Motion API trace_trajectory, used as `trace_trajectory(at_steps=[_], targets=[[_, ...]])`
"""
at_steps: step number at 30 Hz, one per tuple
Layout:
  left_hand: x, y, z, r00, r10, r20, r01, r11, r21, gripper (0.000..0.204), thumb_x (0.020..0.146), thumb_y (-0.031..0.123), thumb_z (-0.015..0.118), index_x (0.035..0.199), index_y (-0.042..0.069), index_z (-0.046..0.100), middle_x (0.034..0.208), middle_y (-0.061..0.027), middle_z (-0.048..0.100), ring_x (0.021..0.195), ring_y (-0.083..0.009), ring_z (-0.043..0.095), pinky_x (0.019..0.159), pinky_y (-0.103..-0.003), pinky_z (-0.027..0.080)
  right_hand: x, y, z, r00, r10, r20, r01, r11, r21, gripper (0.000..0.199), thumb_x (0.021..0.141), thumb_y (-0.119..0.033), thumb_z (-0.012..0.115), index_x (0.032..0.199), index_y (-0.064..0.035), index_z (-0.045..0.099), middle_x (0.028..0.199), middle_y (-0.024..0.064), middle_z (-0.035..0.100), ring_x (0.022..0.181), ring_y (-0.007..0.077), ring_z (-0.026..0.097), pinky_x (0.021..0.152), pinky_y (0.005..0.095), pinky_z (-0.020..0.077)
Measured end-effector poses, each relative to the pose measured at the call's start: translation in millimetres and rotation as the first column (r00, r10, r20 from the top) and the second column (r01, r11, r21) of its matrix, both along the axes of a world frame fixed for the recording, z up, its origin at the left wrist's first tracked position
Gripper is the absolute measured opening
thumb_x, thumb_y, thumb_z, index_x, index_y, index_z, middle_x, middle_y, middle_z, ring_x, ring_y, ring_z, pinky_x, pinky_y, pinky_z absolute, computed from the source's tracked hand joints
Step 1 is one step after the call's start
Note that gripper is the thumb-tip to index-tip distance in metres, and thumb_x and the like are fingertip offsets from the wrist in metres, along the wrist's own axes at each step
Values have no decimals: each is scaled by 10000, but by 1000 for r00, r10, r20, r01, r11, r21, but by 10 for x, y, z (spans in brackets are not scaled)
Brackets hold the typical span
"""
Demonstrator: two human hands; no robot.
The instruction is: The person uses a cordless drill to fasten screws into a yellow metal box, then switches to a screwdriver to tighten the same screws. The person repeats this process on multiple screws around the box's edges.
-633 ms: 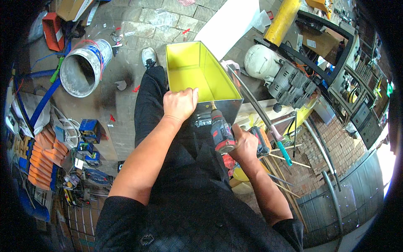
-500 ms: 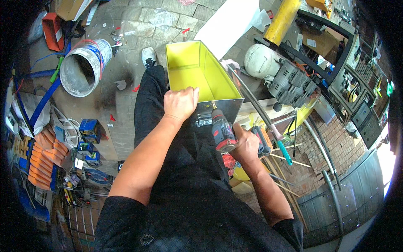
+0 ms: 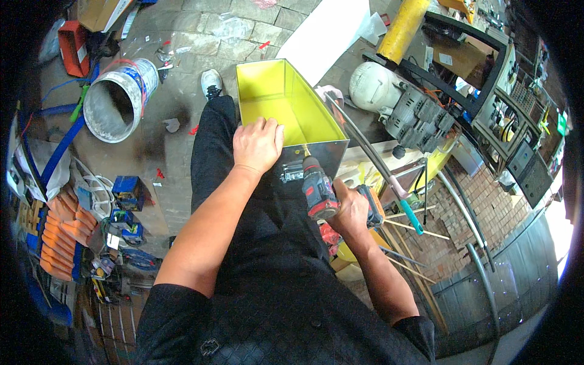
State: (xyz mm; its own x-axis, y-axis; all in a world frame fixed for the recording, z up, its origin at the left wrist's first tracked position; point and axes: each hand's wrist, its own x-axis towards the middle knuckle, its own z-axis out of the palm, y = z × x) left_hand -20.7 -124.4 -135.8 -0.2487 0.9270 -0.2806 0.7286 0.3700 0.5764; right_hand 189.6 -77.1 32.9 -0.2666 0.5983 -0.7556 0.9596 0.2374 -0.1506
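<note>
A long open box (image 3: pixel 328 159), dark outside and yellow-green inside, rests in front of me near my legs. My left hand (image 3: pixel 258 145) is closed over its near rim, with the fingers curled inside. With my right hand (image 3: pixel 351 210) I grip a cordless drill (image 3: pixel 319 190) by its handle. The drill points away from me, and its bit meets the near wall of the box close to the top edge. Left of the chuck, a metal latch (image 3: pixel 292 173) sits on that same wall. The bit's very tip is hard to make out.
To the left stand a dirty white bucket (image 3: pixel 112 109) and stacked orange bins (image 3: pixel 66 234). An air compressor (image 3: pixel 420 121) is at the right, with a long metal bar with a teal grip (image 3: pixel 411 220) nearer me. A white sheet (image 3: pixel 325 39) lies beyond the box.
The whole view has shifted slightly, so the scene sits a little further left. My left hand's fingers look a bit more spread over the rim. The drill stays against the box wall.
</note>
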Motion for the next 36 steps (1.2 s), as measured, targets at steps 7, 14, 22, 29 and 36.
trace_trajectory(at_steps=[7, 14, 22, 29, 36], targets=[[-30, -4, -9, 999, -27, -24, 26, 999, -40, 230, 979, 324, 644, 901, 115, 697, 852, -94, 681, 811, -295, 678, 757, -439, 477, -69, 128, 23, 999, -2, 47, 4, 999, -45, 435, 807, -427, 829, 978, -108, 588, 737, 203, 698, 746, 434, 714, 633, 532, 531], [-97, 102, -50, 999, 13, -36, -13, 1000, -23, 272, 996, 328, 630, 841, 111, 689, 748, -91, 694, 710, -297, 695, 689, -444, 524, -160, 178, -35, 988, -68, 138, 78, 995, -68, 380, 791, -336, 841, 995, -82, 645, 798, 237, 718, 814, 463, 718, 699, 529, 557], [-167, 219, -71, 999, -16, -35, 11, 993, -118, 421, 1029, 390, 594, 712, 137, 707, 593, -127, 687, 528, -322, 695, 545, -444, 571, -152, 136, -112, 991, -131, -8, 131, 991, 7, 364, 781, -249, 844, 1047, -63, 678, 841, 236, 737, 851, 474, 721, 735, 528, 574], [-12, 0, -53, 999, -44, -30, 41, 996, -82, 440, 1011, 383, 629, 659, 129, 702, 568, -121, 673, 503, -310, 685, 522, -422, 565, -45, -22, -93, 976, -217, 26, 218, 975, -39, 314, 779, -238, 834, 1000, -68, 688, 848, 241, 735, 862, 477, 718, 741, 528, 570], [36, -88, -60, 1000, -23, -18, 22, 999, -44, 436, 991, 383, 657, 638, 130, 696, 557, -116, 664, 489, -302, 677, 506, -417, 560, 151, -450, -283, 922, -386, -5, 385, 920, -68, 408, 792, -278, 842, 1098, -42, 711, 965, 234, 759, 937, 418, 745, 826, 495, 583]])
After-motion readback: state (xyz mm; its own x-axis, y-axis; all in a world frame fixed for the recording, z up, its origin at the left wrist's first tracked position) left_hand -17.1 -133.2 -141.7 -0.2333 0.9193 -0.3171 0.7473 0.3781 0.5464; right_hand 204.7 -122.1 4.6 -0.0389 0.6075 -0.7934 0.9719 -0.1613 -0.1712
